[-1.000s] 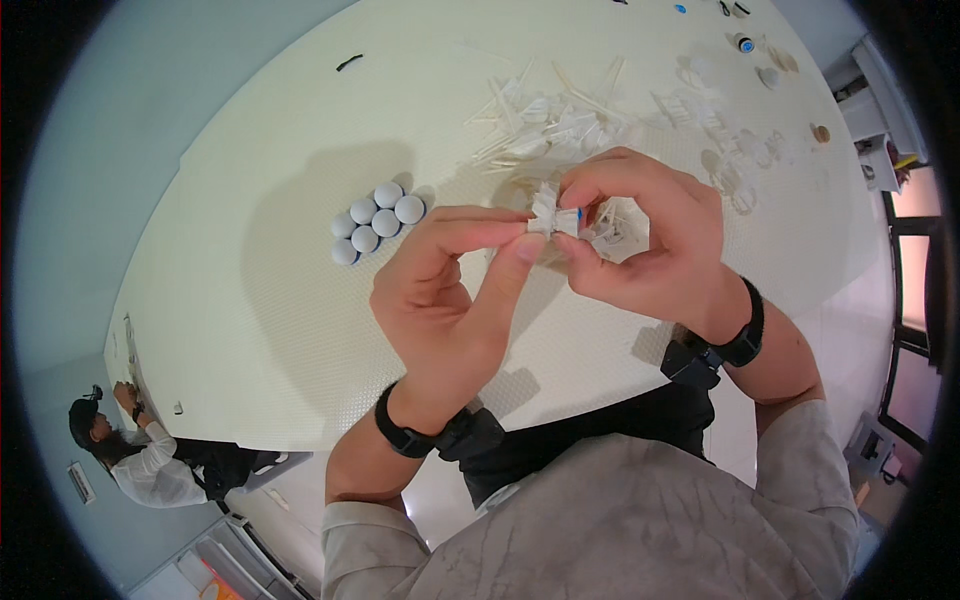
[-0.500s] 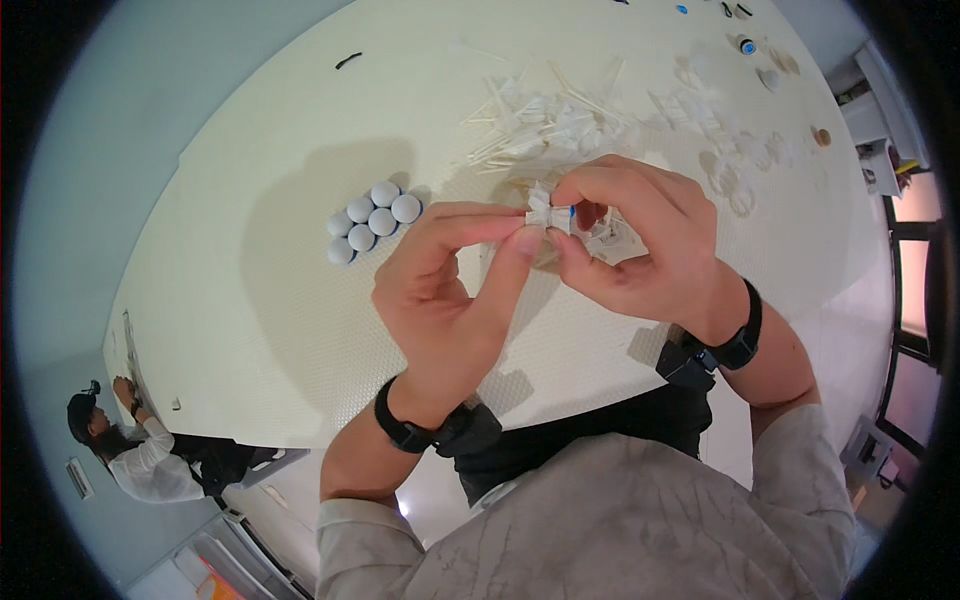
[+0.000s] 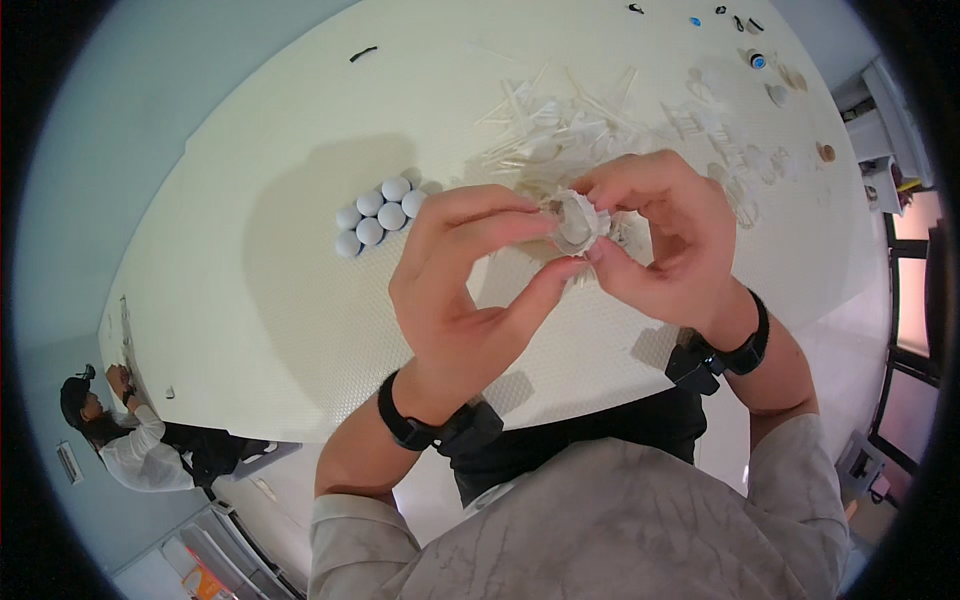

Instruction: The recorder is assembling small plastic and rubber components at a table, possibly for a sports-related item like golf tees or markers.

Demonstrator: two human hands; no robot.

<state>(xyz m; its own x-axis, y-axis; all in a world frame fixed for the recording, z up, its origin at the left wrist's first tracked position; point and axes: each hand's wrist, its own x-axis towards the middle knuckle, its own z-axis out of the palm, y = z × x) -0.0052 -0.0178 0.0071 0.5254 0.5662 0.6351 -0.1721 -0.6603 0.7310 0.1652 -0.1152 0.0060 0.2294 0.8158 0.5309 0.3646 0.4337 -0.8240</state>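
A small round piece with a ruffled white rim and a pale, translucent-looking middle [image 3: 577, 222] is held up between my two hands above the table. My left hand [image 3: 450, 285] has its thumb and fingertips against the left side of the piece. On the other side, my right hand [image 3: 685, 240] pinches the ruffled rim between thumb and fingers. Just beyond lies a pile of thin white sticks and whitish film-like scraps [image 3: 560, 125]; my hands partly cover its near end. What the piece is made of I cannot make out.
Several white balls with blue undersides [image 3: 370, 231] stand clustered left of my hands. Loose clear rings and scraps [image 3: 735, 165] lie right of the pile. Small round items [image 3: 757, 61] sit at the far right, a black strip [image 3: 364, 53] far left. Another person [image 3: 130, 430] sits at the left edge.
The piece has turned from edge-on to showing its round opening. My hands have shifted slightly right, and the left fingers have spread wider around it.
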